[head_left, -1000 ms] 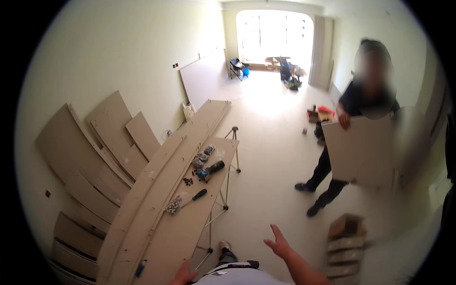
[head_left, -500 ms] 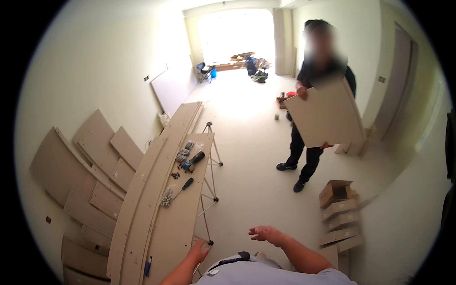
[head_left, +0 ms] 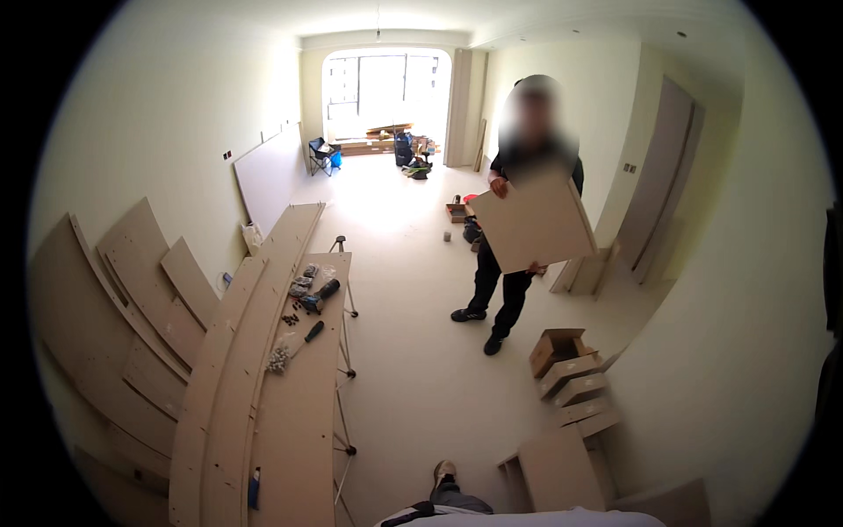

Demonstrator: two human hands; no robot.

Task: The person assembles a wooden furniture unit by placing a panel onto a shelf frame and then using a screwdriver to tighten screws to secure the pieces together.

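Note:
Neither my left hand nor my right hand shows at this moment; only my shirt and one shoe [head_left: 445,472] are at the lower edge. Left of me a long workbench of beige panels [head_left: 303,386] rests on folding metal legs. On it lie a cordless drill [head_left: 318,297], a dark-handled screwdriver [head_left: 313,333], a clear bag of small fittings [head_left: 279,357], several small dark pieces [head_left: 291,320] and a blue-handled tool [head_left: 254,488]. A co-worker ahead to the right holds a beige board [head_left: 533,221] tilted in both hands.
Several beige panels [head_left: 140,263] lean on the left wall. At right are stacked cardboard boxes [head_left: 557,351] and, nearer, a beige cabinet piece [head_left: 558,470]. By the far window are a folding chair [head_left: 321,156] and a dark backpack [head_left: 403,148]. A toolbox [head_left: 456,212] sits behind the co-worker.
Both my hands have left the picture; the left had been at the bench edge, the right open in the air. My view has tilted up and turned right. The co-worker still holds the board.

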